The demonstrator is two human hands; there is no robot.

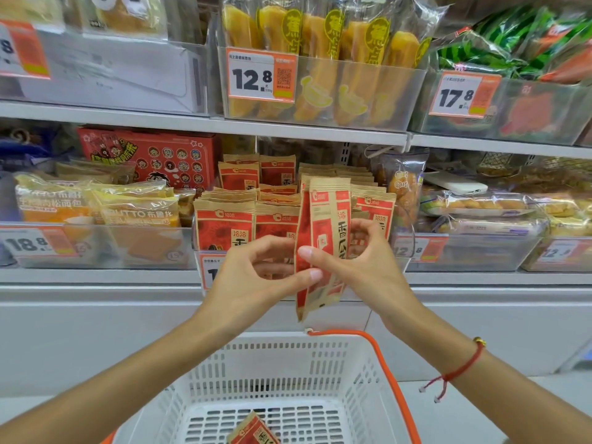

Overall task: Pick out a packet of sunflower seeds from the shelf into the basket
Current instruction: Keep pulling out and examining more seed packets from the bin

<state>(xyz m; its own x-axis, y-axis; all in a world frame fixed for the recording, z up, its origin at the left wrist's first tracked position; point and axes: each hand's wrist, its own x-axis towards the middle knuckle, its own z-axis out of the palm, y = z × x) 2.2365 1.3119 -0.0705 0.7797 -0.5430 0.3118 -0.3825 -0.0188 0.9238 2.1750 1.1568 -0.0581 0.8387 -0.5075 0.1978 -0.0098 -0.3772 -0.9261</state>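
Both hands up in front of the shelf, holding one red-and-kraft seed packet between them, upright & turned nearly edge-on to the camera. Left hand: thumb curled onto the packet's near face, fingers bent round its left edge. Right hand: thumb pressed on the near face, other fingers curled behind, partly hidden. Packet hangs clear of the shelf, its bottom corner above the basket rim, not inside it. Basket is white w/ an orange handle, sitting below the forearms; a 2nd packet of the same kind lies flat on its floor at the frame's bottom edge. More matching packets stand in rows in the tray right behind the hands. Red cord bracelet on the right wrist. Bread packs to the left, price tag 12.8 on the shelf above.
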